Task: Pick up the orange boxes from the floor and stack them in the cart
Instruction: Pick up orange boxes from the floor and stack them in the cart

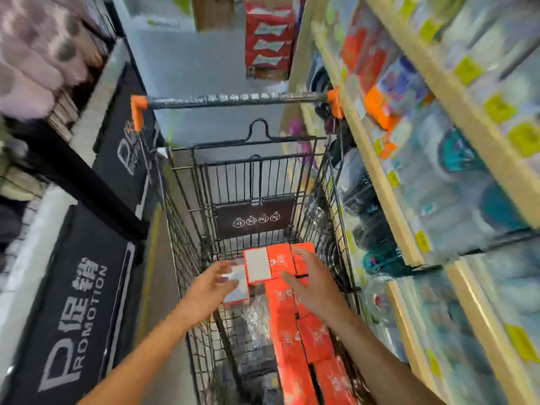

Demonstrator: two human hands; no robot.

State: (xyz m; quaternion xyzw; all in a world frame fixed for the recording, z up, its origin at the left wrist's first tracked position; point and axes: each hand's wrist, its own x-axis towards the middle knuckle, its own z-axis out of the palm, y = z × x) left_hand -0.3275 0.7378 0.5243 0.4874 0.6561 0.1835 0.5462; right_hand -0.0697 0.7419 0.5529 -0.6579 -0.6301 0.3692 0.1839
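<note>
A black wire cart (187, 229) with orange handle ends stands in the aisle below me. Several orange boxes (289, 323) lie stacked along its right side, and two more with white faces (257, 264) sit at the far end. My left hand (211, 283) hovers inside the cart, fingers spread, touching or just over a white-faced orange box (238, 290). Over the far right boxes, my right hand (309, 276) reaches with its fingers apart and nothing in its grasp. The picture is blurred by motion.
Black promotion display stands (76, 317) line the left of the narrow aisle. Wooden shelves (394, 200) packed with goods run close along the right. A red stacked display (268, 39) stands on the grey floor past the cart's handle (233, 99). Crumpled clear plastic (257, 317) lies in the cart.
</note>
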